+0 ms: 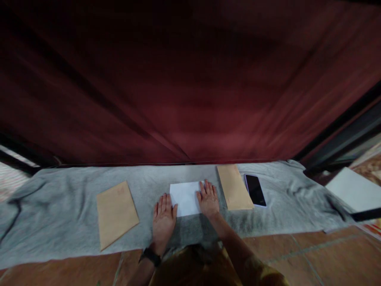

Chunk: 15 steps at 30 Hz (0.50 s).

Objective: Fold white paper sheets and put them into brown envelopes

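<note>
A white sheet of paper [185, 196] lies flat on a grey cloth [68, 186] spread over the floor. My left hand [163, 219] rests palm down at the sheet's left edge, fingers stretched out. Palm down too, my right hand [208, 198] lies over the sheet's right edge with its fingers spread. A black band circles my left wrist. Neither hand holds anything.
A brown envelope [116, 212] lies left of the sheet, another brown envelope [234, 186] right of it. A dark phone [255, 190] sits beside the right envelope. A dark red curtain [190, 87] hangs behind. Terracotta floor tiles [312, 254] show in front; a white board [354, 190] is at far right.
</note>
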### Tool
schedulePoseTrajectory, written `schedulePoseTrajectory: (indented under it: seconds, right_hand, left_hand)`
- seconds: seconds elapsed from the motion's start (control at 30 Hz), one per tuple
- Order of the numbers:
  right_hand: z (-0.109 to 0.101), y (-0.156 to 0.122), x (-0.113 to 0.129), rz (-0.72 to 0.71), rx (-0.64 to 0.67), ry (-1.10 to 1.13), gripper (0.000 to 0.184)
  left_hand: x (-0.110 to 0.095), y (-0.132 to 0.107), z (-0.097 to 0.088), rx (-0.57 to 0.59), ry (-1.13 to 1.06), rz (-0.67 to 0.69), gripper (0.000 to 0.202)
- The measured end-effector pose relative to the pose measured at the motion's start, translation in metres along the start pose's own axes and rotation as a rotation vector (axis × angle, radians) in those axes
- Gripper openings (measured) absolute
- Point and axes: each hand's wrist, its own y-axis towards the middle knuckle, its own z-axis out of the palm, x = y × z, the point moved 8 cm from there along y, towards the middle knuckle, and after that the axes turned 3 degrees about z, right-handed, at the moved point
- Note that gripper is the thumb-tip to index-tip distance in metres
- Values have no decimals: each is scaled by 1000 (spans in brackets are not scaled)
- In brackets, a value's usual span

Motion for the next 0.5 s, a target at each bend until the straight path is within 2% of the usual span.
schedulePoseTrajectory:
  seconds: [0.1,0.17,0.27,0.33,0.4,0.5]
  right_hand:
    - [1,0,0,-7,-6,1,54]
    - [1,1,0,-11,-13,3,54]
    - [1,2,-1,-11,-12,3,53]
    - [1,1,-1,-11,-12,2,52]
    - [0,1,0,-13,-21,6,51]
    - [-3,2,-1,-4,-34,69,49]
  left_hand:
    - [0,-14,-5,-7,-154,-65,57]
    - [3,-14,-5,-6,-287,-164,59]
    - [20,-6,6,46,-565,-452,66]
    - [27,0,16,95,-724,-596,64]
    - [27,7,21,122,-811,-623,53]
    - [21,13,20,141,-896,-574,32]
